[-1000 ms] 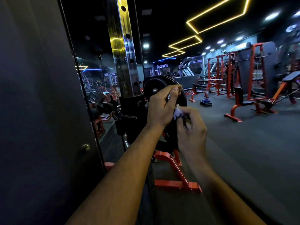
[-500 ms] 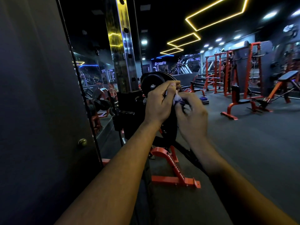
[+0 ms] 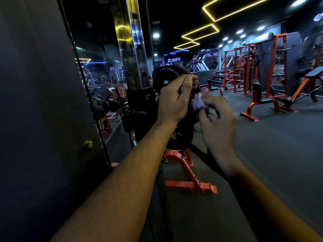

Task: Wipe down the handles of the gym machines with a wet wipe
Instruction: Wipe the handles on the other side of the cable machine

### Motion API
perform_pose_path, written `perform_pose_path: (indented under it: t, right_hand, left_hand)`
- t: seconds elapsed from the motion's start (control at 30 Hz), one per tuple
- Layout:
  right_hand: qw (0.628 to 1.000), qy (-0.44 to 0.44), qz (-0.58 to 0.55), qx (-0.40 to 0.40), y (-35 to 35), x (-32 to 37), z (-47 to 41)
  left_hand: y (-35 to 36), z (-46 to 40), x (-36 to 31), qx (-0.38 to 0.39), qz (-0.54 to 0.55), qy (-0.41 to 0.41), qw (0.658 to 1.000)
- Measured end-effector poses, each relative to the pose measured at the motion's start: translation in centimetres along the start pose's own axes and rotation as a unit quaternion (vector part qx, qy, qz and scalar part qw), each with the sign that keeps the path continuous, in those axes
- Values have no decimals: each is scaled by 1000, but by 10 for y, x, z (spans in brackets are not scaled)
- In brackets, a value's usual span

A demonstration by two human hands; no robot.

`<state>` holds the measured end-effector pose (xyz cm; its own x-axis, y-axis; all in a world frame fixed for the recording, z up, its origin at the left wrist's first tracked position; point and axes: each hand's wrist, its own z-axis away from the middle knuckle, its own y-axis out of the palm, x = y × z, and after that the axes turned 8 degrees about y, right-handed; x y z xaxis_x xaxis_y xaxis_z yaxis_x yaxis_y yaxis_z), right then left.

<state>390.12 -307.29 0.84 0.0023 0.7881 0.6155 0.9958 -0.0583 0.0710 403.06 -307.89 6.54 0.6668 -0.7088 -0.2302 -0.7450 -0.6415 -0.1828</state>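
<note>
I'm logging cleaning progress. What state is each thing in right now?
left hand: fingers curled, gripping the plate's rim.
right hand: blurred, pinching the wipe.
wet wipe: crumpled, held against the plate.
weight plate: upright on the machine.
orange bench: unoccupied.

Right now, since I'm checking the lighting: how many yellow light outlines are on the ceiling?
3 on the ceiling: the largest at the top, a middle one below it, and the smallest farthest away. More may be hidden out of frame.
</note>
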Motion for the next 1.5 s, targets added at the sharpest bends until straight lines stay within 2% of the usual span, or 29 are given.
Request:
perform_pose_path:
  t: [0.1,0.23,0.3,0.53,0.7,0.8,1.0,1.1,1.17,1.27,1.3,1.5]
  right_hand:
    - [1000,-18,-15,-4,19,14,-13]
    - [993,-101,63,-22,14,-5,11]
    - [991,-107,81,-20,6,-16,20]
    - [983,-124,115,71,-18,-30,33]
    - [990,-109,94,-11,6,6,-18]
    - [987,-132,94,-17,19,12,-21]
    - [965,-172,176,87,-6,-26,38]
    - [960,-168,172,147,-19,-37,47]
    - [972,-141,143,123,-23,-30,31]
    - [991,-104,90,-3,-12,-3,-6]
    - [992,-99,80,-23,-5,7,-16]
    - [982,-157,101,-12,9,1,-9]
  left_hand:
    - [-2,-2,0,2,-14,9,1000]
    - [0,-1,-1,5,8,-9,1000]
    - [1,0,-2,2,7,-18,1000]
    - [1,1,-4,1,6,-26,1000]
    - [-6,-3,-8,31,18,-36,999]
    - [-16,-6,-10,74,31,-64,995]
    - [-22,-9,-15,116,60,-121,984]
    - [-23,-7,-18,125,82,-138,979]
    - [-24,-7,-19,130,82,-133,979]
    - [-25,-8,-20,129,62,-122,982]
    - [-24,-8,-21,127,56,-118,983]
    - [-23,-7,-22,113,74,-132,982]
